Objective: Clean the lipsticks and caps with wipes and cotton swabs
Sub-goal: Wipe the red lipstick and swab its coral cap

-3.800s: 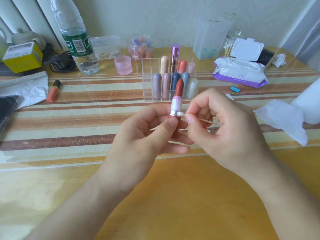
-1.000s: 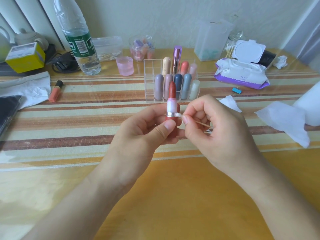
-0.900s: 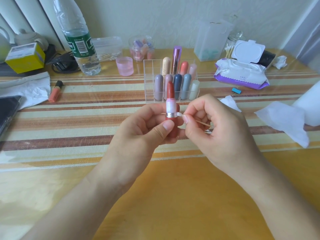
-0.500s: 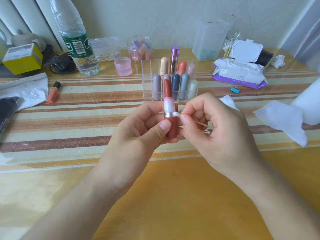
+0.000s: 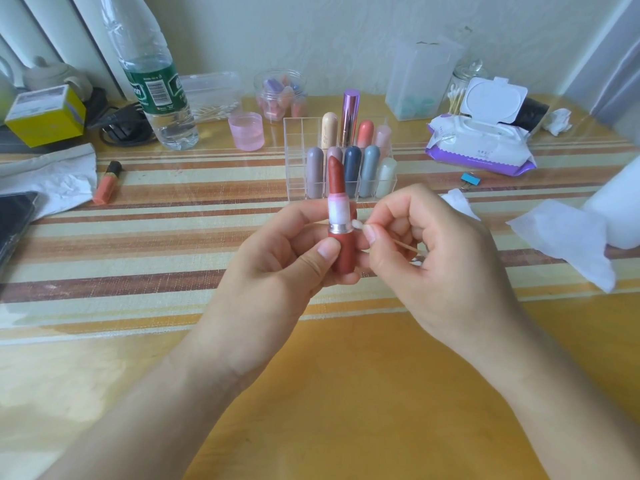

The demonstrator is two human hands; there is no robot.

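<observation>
One uncapped red lipstick (image 5: 344, 252) sits in the left hand (image 5: 273, 268), and one white-tipped wooden cotton swab (image 5: 356, 224) in the right hand (image 5: 440, 265). Beyond them, nine capped lipsticks of mixed colours (image 5: 352, 168) stand in one clear acrylic organiser (image 5: 294, 150).

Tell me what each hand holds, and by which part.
Left hand holds the uncapped red lipstick by its lower case; right hand pinches the cotton swab near its white tip.

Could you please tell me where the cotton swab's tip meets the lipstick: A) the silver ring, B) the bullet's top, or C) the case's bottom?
A: the white tip of the cotton swab, pinched in the right hand, sits against the silver ring of the lipstick that the left hand holds upright.
</observation>
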